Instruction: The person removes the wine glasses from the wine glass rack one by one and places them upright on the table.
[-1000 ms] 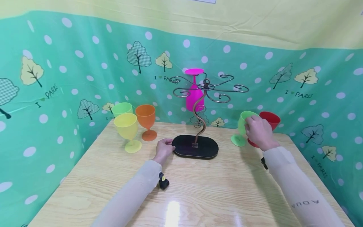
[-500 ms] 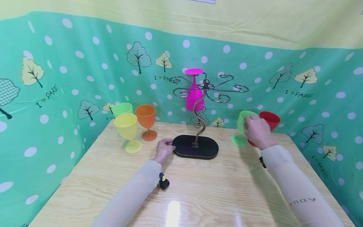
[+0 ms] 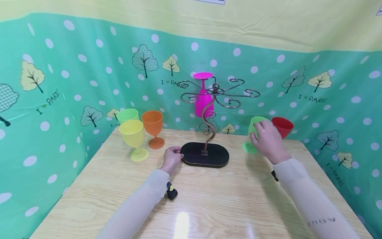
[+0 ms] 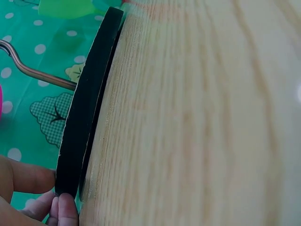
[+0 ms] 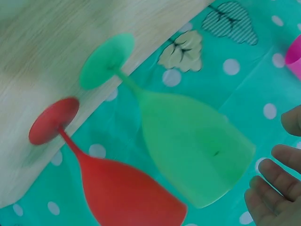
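My left hand (image 3: 172, 158) pinches the left end of the oval black base (image 3: 219, 154) of a metal stemware rack (image 3: 212, 132). Thumb and fingers meet at that edge in the left wrist view. From one of the rack's curled arms hangs a magenta goblet (image 3: 204, 104), upside down. At the right, my right hand (image 3: 268, 139) is in front of a light green goblet (image 3: 253, 127) and a red goblet (image 3: 282, 127), both upright. In the right wrist view, its loosely spread fingers (image 5: 277, 176) are apart from the rim of the green goblet.
Three upright goblets stand at the back left: yellow (image 3: 132, 133), orange (image 3: 153, 122) and light green (image 3: 127, 115). The wooden table (image 3: 209, 199) ends at a patterned green cloth (image 3: 104, 59) on the back and sides. Several bare curled arms spread from the rack's top.
My right hand has loosened from the rim of the green goblet, its fingers spreading out. My left hand stays on the rack's base, and the goblets have not moved.
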Motion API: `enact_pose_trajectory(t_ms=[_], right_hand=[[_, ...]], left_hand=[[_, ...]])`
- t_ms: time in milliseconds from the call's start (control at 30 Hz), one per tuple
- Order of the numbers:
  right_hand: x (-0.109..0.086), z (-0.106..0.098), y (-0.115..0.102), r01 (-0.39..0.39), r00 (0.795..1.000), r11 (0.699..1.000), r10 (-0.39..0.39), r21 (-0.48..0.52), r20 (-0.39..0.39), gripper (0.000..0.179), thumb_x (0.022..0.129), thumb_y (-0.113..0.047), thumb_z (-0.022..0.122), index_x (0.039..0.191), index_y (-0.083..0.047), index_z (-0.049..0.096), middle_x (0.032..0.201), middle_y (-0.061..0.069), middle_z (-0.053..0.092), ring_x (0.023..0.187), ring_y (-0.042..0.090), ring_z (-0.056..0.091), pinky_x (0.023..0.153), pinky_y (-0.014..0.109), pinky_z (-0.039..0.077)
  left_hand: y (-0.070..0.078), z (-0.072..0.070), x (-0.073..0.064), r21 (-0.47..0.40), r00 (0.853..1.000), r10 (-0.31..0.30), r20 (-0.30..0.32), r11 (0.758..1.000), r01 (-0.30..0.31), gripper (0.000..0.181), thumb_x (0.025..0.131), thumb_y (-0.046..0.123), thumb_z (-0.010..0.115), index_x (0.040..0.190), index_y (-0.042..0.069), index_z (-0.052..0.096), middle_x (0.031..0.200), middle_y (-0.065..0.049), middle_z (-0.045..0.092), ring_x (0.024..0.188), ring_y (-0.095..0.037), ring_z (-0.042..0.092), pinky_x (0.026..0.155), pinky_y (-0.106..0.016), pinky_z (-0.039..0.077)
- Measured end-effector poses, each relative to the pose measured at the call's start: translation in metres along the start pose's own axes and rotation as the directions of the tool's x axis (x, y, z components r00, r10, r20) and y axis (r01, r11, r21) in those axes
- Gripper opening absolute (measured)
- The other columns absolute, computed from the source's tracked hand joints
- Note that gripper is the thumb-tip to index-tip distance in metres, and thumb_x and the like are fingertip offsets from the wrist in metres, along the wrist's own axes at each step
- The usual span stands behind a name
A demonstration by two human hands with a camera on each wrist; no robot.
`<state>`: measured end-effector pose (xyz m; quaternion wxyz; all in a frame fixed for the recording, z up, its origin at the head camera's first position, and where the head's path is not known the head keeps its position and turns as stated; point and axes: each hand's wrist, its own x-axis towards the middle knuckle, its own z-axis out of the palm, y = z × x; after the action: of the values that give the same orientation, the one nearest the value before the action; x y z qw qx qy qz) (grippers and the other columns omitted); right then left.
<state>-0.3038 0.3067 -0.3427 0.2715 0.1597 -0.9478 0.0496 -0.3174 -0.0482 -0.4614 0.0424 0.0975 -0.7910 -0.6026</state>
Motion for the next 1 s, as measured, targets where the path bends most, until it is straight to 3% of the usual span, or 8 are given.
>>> enact_pose_trajectory(t_ms=[233, 500, 700, 867, 1000], right_hand=[[-0.006, 0.003, -0.02, 0.054, 0.996, 0.997, -0.05, 0.056, -0.075, 0.036, 0.083, -0.016, 0.071, 0.111, 0.005, 0.061, 0.109, 0.019, 0.055, 0.101, 0.035, 0.049, 0.084, 0.047, 0.048], [-0.012, 0.01, -0.039, 0.057, 0.992, 0.994, -0.047, 0.089, -0.113, 0.034, 0.083, -0.019, 0.071, 0.107, 0.002, 0.062, 0.102, 0.017, 0.058, 0.089, 0.032, 0.055, 0.069, 0.045, 0.052], [-0.013, 0.02, -0.048, -0.053, 0.999, 0.989, 0.054, 0.135, 0.0, 0.036, 0.087, -0.025, 0.067, 0.111, 0.001, 0.062, 0.105, 0.017, 0.058, 0.09, 0.033, 0.057, 0.067, 0.047, 0.053], [-0.014, 0.025, -0.057, -0.175, 0.98, 0.964, 0.151, 0.198, 0.131, 0.038, 0.09, -0.028, 0.063, 0.114, 0.001, 0.061, 0.11, 0.019, 0.058, 0.097, 0.035, 0.057, 0.072, 0.052, 0.052], [-0.016, 0.034, -0.06, -0.231, 0.966, 0.938, 0.19, 0.258, 0.176, 0.038, 0.089, -0.026, 0.063, 0.112, 0.004, 0.061, 0.108, 0.021, 0.059, 0.097, 0.037, 0.057, 0.078, 0.052, 0.05]], left_hand=[[0.001, -0.001, -0.001, -0.003, 1.0, 0.006, 0.005, 1.0, -0.006, 0.037, 0.076, -0.008, 0.066, 0.112, -0.004, 0.065, 0.103, -0.017, 0.065, 0.098, -0.026, 0.059, 0.083, -0.032, 0.051], [0.002, -0.001, -0.001, -0.004, 1.0, 0.004, 0.005, 1.0, -0.004, 0.036, 0.076, -0.008, 0.066, 0.112, -0.004, 0.065, 0.102, -0.016, 0.064, 0.097, -0.026, 0.059, 0.081, -0.031, 0.052], [0.001, -0.001, -0.001, -0.003, 1.0, -0.004, -0.001, 1.0, 0.004, 0.036, 0.075, -0.007, 0.067, 0.111, -0.004, 0.065, 0.101, -0.016, 0.065, 0.095, -0.026, 0.06, 0.08, -0.03, 0.052], [0.001, -0.001, -0.001, -0.005, 1.0, 0.007, -0.001, 1.0, -0.007, 0.036, 0.075, -0.007, 0.066, 0.111, -0.004, 0.066, 0.101, -0.016, 0.065, 0.096, -0.026, 0.06, 0.08, -0.03, 0.052], [0.001, -0.001, 0.0, -0.002, 1.0, 0.017, 0.0, 1.0, -0.017, 0.036, 0.075, -0.008, 0.066, 0.11, -0.005, 0.066, 0.101, -0.016, 0.065, 0.096, -0.026, 0.059, 0.08, -0.03, 0.052]])
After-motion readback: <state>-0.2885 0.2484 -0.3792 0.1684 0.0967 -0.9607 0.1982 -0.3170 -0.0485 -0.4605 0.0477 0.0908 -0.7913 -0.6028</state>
